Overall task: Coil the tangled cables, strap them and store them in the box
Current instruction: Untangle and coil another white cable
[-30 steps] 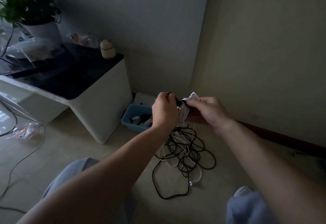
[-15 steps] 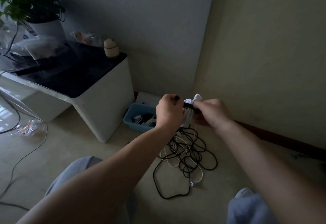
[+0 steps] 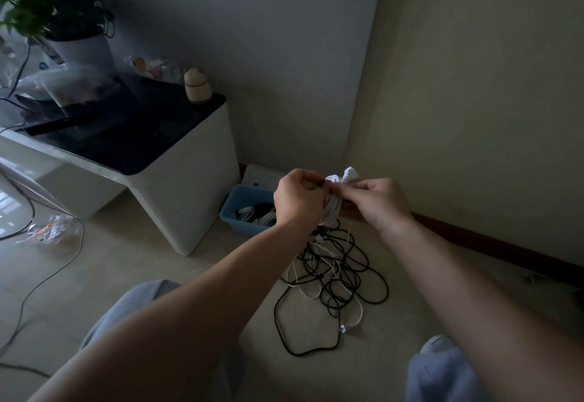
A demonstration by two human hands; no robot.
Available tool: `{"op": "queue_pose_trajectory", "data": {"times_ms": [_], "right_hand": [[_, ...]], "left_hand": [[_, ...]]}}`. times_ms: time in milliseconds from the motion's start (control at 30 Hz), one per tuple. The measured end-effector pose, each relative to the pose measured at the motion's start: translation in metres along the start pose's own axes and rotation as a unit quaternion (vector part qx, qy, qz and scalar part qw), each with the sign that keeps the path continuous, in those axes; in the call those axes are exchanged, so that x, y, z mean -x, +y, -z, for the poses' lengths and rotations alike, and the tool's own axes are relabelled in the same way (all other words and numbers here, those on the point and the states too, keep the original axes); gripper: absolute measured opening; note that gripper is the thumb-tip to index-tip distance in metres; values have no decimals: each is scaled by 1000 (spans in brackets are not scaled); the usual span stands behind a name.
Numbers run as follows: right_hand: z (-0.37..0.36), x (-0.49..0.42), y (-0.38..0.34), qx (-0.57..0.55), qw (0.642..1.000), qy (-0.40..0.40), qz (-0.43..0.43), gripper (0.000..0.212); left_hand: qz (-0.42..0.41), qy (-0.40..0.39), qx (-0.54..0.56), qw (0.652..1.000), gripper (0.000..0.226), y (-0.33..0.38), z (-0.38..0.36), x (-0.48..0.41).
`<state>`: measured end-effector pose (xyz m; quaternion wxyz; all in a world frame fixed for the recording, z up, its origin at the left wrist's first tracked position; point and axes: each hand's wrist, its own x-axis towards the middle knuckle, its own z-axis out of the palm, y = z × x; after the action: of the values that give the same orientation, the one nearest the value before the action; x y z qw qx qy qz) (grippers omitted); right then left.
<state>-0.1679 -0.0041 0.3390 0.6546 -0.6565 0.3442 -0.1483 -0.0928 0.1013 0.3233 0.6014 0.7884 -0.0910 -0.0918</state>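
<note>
Both my hands hold a coiled white cable bundle (image 3: 331, 208) in the air above the floor. My left hand (image 3: 298, 201) pinches the end of a black strap (image 3: 321, 183) at the top of the bundle. My right hand (image 3: 377, 201) grips the bundle from the right, fingers curled on it near its top loops. Below them, a tangle of black and white cables (image 3: 335, 275) lies on the floor. A blue box (image 3: 235, 208) with several coiled cables inside stands against the wall, left of my hands.
A white side table (image 3: 177, 186) with a dark top stands at the left, carrying a potted plant (image 3: 57, 19), plastic bags and a small jar (image 3: 197, 85). A white lid (image 3: 262, 174) leans behind the box. Thin wires trail over the floor at far left. My knees fill the bottom.
My hands have come closer together on the bundle, and the black strap between them is now mostly hidden. The bundle stays at about the same height.
</note>
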Motion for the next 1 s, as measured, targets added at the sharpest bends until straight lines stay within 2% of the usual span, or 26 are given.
{"op": "queue_pose_trajectory", "data": {"times_ms": [33, 167, 467, 633, 767, 900, 1000], "right_hand": [[0, -1, 0, 2, 1000, 5, -8, 25], [2, -5, 3, 29, 999, 16, -26, 19], [5, -2, 0, 68, 997, 19, -27, 46], [8, -5, 1, 87, 996, 22, -12, 27], [9, -8, 6, 64, 998, 8, -14, 13], [8, -9, 6, 7, 999, -44, -26, 6], [9, -11, 7, 1, 997, -64, -37, 7]], "left_hand": [[7, -6, 5, 1000, 6, 1, 0, 0], [24, -21, 18, 999, 11, 3, 0, 1], [36, -55, -8, 998, 21, 8, -6, 6], [48, -82, -10, 995, 26, 6, -8, 9], [66, -65, 20, 996, 23, 5, -10, 11], [69, -33, 22, 997, 26, 7, -1, 2], [82, -43, 40, 995, 25, 7, 5, -1]]}}
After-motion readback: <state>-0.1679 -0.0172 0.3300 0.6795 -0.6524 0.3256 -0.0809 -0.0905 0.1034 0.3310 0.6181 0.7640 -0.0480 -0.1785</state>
